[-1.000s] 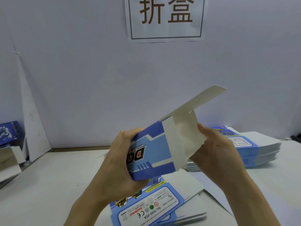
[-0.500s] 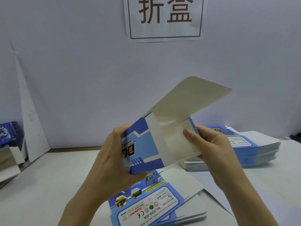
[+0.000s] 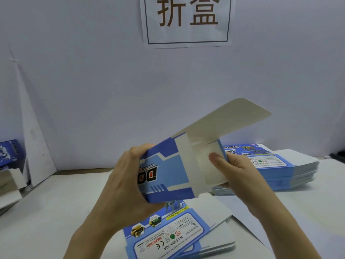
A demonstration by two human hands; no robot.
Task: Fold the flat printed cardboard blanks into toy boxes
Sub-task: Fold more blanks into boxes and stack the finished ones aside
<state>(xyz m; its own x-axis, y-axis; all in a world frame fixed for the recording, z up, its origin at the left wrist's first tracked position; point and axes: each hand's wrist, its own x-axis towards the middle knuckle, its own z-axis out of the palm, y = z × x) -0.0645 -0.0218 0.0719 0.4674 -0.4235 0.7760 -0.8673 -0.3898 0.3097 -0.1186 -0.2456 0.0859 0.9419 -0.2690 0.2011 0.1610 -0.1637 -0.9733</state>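
A half-formed box point(image 3: 164, 174) hangs in the air above the surface point(image 3: 46, 212), between both hands, its long axis running left to right and tilting up toward the right. The left hand point(image 3: 121, 187) grips the left end. The right hand point(image 3: 240, 176), at the open end that points right, pinches a side flap point(image 3: 209, 174) inward. The lid flap point(image 3: 227, 122) stands open, up and to the right, nearest the right hand, which looks best placed to tuck it.

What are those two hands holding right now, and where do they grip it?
The half-folded blue box: the left hand grips its left end, the right hand pinches the open end, thumb on an inner side flap.
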